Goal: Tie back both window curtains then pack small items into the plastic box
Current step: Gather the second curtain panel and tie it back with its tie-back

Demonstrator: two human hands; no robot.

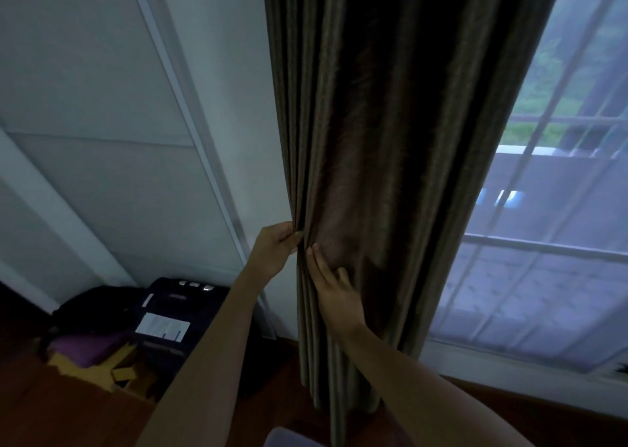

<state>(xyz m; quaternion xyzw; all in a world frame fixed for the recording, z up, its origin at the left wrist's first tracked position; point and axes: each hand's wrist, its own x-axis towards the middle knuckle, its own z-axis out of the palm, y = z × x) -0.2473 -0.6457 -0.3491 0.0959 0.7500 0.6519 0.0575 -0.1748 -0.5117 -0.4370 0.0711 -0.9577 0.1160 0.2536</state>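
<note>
Presently gathering the curtain (390,140) at frame centre, folds gripped in left hand (277,242), right hand (334,290) pressed flat; next, probably, wrapping a tie around.

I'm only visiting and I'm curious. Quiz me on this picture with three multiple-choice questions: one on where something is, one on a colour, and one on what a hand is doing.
1. Where do the bags lie?
A. on the floor, left of the curtain
B. on a shelf
C. hung from the curtain

2. What colour is the heavy curtain?
A. white
B. dark brown
C. bright red

3. What is the left hand doing?
A. hanging free
B. gripping the curtain's edge folds
C. holding a box

Answers:
1 A: they sit on the wood floor at lower left.
2 B: the fabric is dark brown.
3 B: its fingers curl round the folds, while the right hand presses the fabric.
</note>
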